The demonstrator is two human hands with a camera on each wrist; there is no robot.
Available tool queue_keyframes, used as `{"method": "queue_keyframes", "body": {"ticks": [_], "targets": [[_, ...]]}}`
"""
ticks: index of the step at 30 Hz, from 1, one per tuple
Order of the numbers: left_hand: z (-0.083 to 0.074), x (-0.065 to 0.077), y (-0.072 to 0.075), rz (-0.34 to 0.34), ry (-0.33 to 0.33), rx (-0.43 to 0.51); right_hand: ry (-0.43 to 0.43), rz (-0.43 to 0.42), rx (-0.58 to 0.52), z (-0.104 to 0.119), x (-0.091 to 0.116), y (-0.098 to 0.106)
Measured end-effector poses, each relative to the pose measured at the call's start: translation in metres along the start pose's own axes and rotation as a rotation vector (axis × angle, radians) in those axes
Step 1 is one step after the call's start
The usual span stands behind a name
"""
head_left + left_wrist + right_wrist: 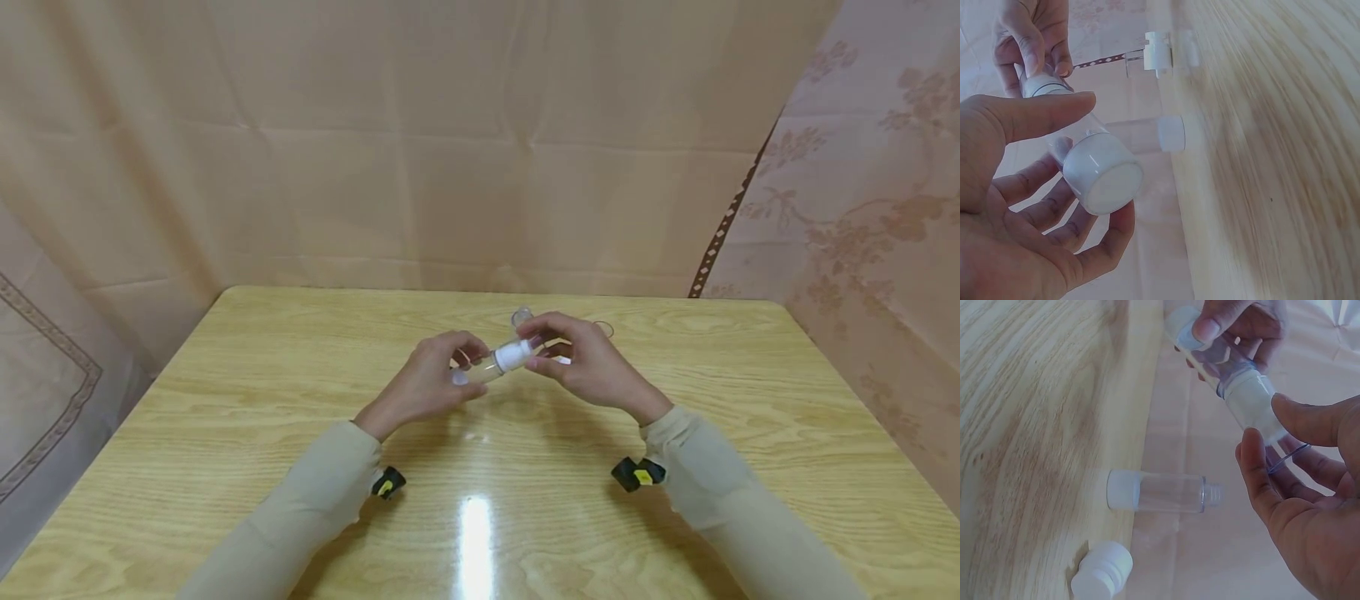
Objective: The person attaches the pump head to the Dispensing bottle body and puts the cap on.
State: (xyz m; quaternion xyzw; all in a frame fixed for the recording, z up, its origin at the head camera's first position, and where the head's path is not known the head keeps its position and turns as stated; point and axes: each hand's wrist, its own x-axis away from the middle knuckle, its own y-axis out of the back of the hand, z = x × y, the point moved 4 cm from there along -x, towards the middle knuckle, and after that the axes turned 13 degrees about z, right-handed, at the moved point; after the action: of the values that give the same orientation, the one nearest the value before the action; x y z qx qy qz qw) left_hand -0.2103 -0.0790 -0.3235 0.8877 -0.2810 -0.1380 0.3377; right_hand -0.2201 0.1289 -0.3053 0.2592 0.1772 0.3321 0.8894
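Over the table, a clear cylindrical bottle (486,369) with a white base (1107,181) is held tilted between both hands. My left hand (427,375) grips its base end, thumb on one side and fingers curled under the other. At the upper end, my right hand (596,367) pinches the white collar section (1250,403) between thumb and fingertips. Clear plastic shows around and beyond that white section in the right wrist view. A second clear bottle (1169,494) with a white base and an uncapped threaded neck stands behind the hands.
A small white stepped plastic part (1104,572) sits on the wood-grain table (300,467) near the standing bottle, partly hidden behind my right hand in the head view. A thin reddish loop (604,328) shows just past that hand. Beige curtains (450,167) hang behind the table.
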Motion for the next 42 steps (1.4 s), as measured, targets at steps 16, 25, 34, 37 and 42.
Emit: {"method": "queue_keyframes", "body": {"ticks": [16,25,34,37,42], "targets": [[-0.008,-0.002,-0.004,0.001,-0.024,-0.032,-0.029,-0.003,0.014,0.002,0.001,-0.003],[-0.010,-0.001,-0.006,-0.013,-0.068,-0.089,-0.025,-0.018,0.045,0.001,0.001,-0.006],[-0.013,-0.002,-0.004,-0.010,-0.059,-0.107,-0.012,-0.051,0.103,0.005,0.002,-0.007],[-0.014,-0.002,-0.004,-0.010,-0.046,-0.087,-0.012,-0.038,0.121,0.007,0.001,-0.006],[-0.010,-0.004,-0.004,-0.014,-0.037,-0.035,0.002,-0.024,0.171,0.010,0.002,-0.002]]}}
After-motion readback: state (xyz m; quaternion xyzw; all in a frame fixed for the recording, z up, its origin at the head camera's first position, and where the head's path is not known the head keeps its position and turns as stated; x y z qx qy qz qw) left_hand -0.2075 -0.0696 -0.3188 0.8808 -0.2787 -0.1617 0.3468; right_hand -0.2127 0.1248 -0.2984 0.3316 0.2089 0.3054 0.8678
